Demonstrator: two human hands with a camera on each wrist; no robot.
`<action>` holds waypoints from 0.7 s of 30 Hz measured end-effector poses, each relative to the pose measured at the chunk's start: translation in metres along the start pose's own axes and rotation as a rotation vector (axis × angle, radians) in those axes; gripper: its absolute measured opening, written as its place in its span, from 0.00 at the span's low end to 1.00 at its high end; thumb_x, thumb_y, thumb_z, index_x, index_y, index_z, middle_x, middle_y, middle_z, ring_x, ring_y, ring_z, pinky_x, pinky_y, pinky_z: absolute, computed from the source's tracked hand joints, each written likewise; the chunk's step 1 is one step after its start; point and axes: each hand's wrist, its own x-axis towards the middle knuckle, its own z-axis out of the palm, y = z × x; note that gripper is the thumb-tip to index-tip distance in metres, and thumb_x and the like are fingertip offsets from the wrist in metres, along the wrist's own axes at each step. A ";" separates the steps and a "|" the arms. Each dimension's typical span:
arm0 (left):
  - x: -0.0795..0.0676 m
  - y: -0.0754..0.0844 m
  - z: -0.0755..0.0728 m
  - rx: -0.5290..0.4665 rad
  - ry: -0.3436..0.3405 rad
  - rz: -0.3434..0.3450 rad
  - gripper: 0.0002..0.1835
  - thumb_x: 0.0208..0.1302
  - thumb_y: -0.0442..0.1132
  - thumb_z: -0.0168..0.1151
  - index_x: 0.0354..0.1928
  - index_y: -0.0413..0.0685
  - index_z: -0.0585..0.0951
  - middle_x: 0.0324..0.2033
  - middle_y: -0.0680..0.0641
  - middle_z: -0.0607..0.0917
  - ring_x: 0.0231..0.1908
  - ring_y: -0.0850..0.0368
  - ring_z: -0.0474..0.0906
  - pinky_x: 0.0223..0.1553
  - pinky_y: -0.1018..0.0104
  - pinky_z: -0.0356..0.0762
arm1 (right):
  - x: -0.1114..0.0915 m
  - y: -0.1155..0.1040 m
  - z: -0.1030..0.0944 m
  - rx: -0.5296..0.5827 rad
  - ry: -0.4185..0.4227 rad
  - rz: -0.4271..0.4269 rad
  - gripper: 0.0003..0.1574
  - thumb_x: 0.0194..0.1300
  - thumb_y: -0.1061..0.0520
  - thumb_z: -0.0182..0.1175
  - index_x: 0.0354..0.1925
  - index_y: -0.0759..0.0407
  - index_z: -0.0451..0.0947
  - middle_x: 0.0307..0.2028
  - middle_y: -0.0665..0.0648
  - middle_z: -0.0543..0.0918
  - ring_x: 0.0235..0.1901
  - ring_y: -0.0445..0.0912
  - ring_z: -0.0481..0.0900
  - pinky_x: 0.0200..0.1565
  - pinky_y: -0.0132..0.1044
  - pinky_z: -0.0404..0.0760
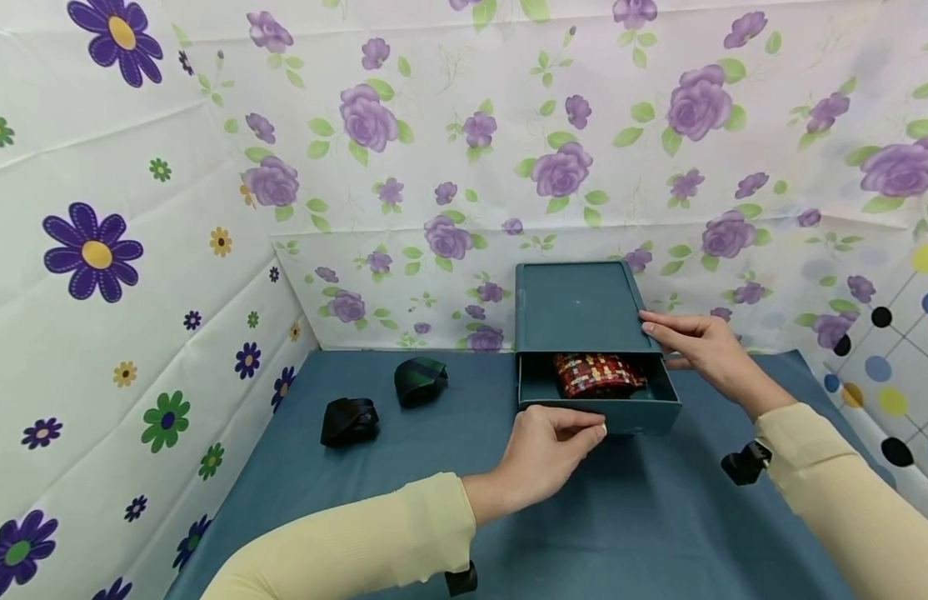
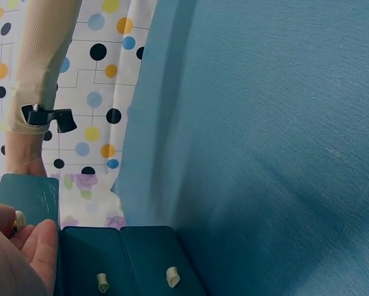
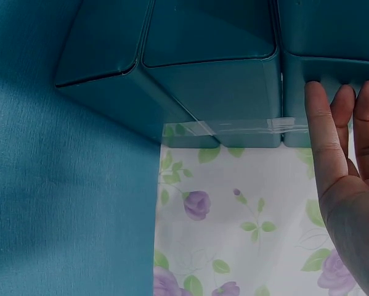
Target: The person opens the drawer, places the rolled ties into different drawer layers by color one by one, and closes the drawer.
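- Head view: we log the drawer unit (image 1: 576,308) between 3 and 4 o'clock, its top drawer (image 1: 644,418) pulled out towards us. A patterned roll (image 1: 595,375) lies inside. At the drawer's 7 o'clock, the left hand (image 1: 542,454) has thumb and fingers pinched together on its front; at 3 o'clock, the right hand (image 1: 700,354) touches the unit's edge. Near 9 o'clock, a black roll (image 1: 349,422) and a dark green roll (image 1: 420,382) rest on the table (image 1: 449,458).
- Risk, our judgement: too long a pull could drop the drawer; a push could catch the roll under the top.
- Left wrist view: at 8 o'clock, we find the drawer's pale knob (image 2: 19,218) between thumb and finger. A sideways tug might slip that small hold.
- Right wrist view: at 3 o'clock, nearly straight fingers touch the side, gripping nothing we can see. Clear tape (image 3: 252,126) crosses the side panels; uneven bracing could skew the unit.
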 end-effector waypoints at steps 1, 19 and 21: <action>0.000 0.000 0.000 -0.001 0.001 0.000 0.11 0.62 0.50 0.61 0.46 0.64 0.84 0.34 0.62 0.87 0.30 0.69 0.82 0.28 0.71 0.80 | 0.000 0.000 0.000 0.000 0.000 0.001 0.31 0.64 0.34 0.53 0.63 0.38 0.69 0.68 0.52 0.65 0.51 0.32 0.74 0.48 0.47 0.81; 0.006 0.000 -0.001 0.001 0.018 0.007 0.11 0.62 0.49 0.61 0.45 0.62 0.85 0.34 0.61 0.87 0.29 0.68 0.81 0.28 0.71 0.80 | 0.001 0.000 0.000 -0.002 0.005 0.004 0.31 0.63 0.34 0.53 0.63 0.38 0.69 0.68 0.52 0.65 0.50 0.33 0.75 0.48 0.47 0.82; 0.007 0.000 -0.001 0.000 0.017 0.010 0.11 0.62 0.49 0.61 0.45 0.62 0.85 0.34 0.61 0.87 0.29 0.68 0.81 0.28 0.71 0.80 | 0.001 0.000 0.000 -0.007 0.007 0.004 0.31 0.63 0.34 0.53 0.63 0.38 0.69 0.68 0.52 0.65 0.50 0.33 0.75 0.48 0.46 0.82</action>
